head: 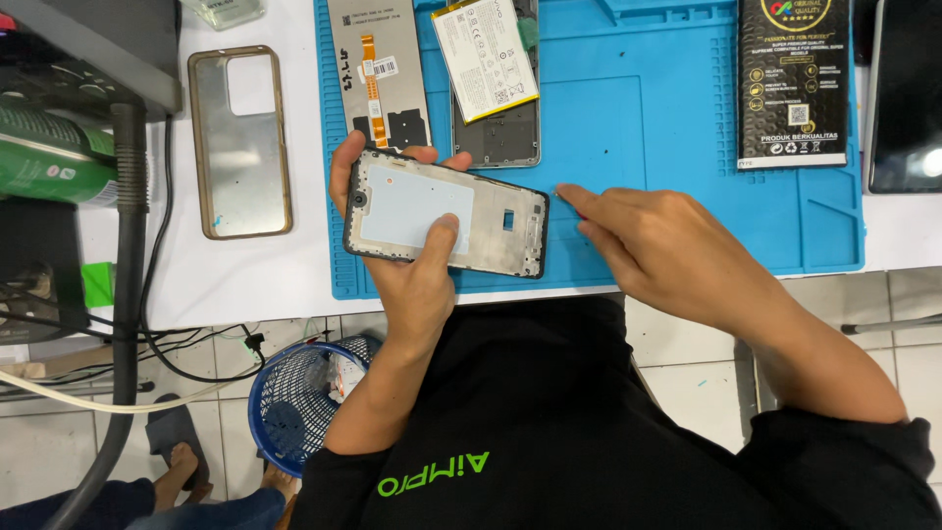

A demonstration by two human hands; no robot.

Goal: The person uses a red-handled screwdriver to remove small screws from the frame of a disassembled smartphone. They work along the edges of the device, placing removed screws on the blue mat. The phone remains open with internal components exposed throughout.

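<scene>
My left hand (412, 265) holds a phone middle frame (491, 221) just above the near edge of a blue work mat (687, 128), thumb pressed on its pale inner plate. My right hand (657, 245) rests on the mat to the right of the frame, fingers pinched together with the tips pointing at the frame's right end; something tiny may be between them, too small to tell. Behind the frame lie a display panel with an orange flex cable (378, 69) and a phone body (500, 137) with a white battery (486, 54) on it.
A clear phone case (240, 142) lies on the white table left of the mat. A black retail box (795, 83) sits at the mat's far right, a dark screen (908, 98) beyond it. Green cans (49, 157), cables and a blue waste basket (294, 402) are at left.
</scene>
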